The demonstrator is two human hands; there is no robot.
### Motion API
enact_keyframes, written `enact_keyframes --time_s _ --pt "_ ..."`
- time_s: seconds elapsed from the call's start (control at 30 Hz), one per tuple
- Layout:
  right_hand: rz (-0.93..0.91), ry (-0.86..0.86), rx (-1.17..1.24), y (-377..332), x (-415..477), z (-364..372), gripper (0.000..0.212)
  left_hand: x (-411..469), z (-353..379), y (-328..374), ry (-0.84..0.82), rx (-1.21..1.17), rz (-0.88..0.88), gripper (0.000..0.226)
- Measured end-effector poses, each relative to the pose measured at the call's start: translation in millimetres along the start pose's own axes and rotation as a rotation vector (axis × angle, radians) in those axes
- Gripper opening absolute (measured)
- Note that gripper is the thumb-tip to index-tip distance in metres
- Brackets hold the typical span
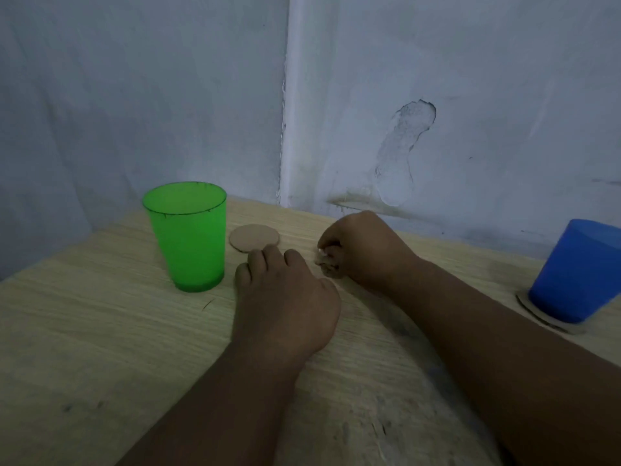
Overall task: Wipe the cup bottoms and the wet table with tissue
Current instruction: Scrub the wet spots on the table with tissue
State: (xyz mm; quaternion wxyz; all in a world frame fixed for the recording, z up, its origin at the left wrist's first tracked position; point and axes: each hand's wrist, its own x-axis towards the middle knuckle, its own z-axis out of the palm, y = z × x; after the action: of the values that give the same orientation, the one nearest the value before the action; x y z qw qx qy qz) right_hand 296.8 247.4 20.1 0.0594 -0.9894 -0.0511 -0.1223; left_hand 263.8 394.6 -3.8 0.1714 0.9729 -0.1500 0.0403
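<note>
Wooden table (84,331) set in a pale wall (470,79) corner. The tissue (323,258), a small wad, is near the table's far edge, pinched in the curled fingers of the right hand (364,247). The left hand (285,297) lies flat, fingers straight, fingertips at a round coaster (254,237). A green cup (190,240) stands just beside it; a blue cup (574,274) sits on a second coaster (531,306) at the right edge.

Nothing legible anywhere: no text, label, brand, number or sign on green cup (188,240), blue cup (578,270), round coaster (254,237), table (100,331) or wall (134,95).
</note>
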Motion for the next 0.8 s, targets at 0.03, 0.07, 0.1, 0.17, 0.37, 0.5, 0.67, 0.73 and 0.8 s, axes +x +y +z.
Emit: enact_keyframes --time_s 0.03,0.07,0.1,0.17,0.37,0.5,0.67,0.73,0.8 --pt "-0.012 -0.012 0.022 0.4 -4.8 -3.9 0.026 -0.2 0.2 0.1 0.0 0.001 0.0 0.046" --pt "-0.007 -0.011 0.043 2.8 -6.5 -5.5 0.025 -0.5 0.1 0.1 0.0 0.005 0.0 0.046" --pt "0.015 -0.001 0.059 5.8 -5.6 -6.1 0.024 -0.4 0.1 -0.2 -0.001 0.009 -0.002 0.046" --pt "0.084 0.042 0.078 12.0 1.2 -4.1 0.022 -0.1 0.6 -0.4 -0.004 0.011 -0.002 0.046" --pt "0.042 0.04 -0.003 -4.6 14.3 8.0 0.024 0.7 1.8 -1.2 0.01 0.029 0.008 0.046" --pt "-0.048 0.005 0.035 -10.5 3.1 4.8 0.026 0.4 2.5 -2.6 0.031 0.04 0.015 0.048" --pt "-0.134 -0.012 0.094 -3.4 -18.4 -6.2 0.02 0.5 1.7 -1.8 0.017 0.024 0.011 0.049" --pt "-0.159 -0.028 0.091 -0.2 -26.1 -12.4 0.017 0.8 2.0 -1.7 0.015 0.023 0.008 0.05" --pt "-0.155 -0.035 0.094 5.9 -32.7 -16.9 0.015 0.8 2.3 -1.2 0.011 0.025 0.004 0.048"
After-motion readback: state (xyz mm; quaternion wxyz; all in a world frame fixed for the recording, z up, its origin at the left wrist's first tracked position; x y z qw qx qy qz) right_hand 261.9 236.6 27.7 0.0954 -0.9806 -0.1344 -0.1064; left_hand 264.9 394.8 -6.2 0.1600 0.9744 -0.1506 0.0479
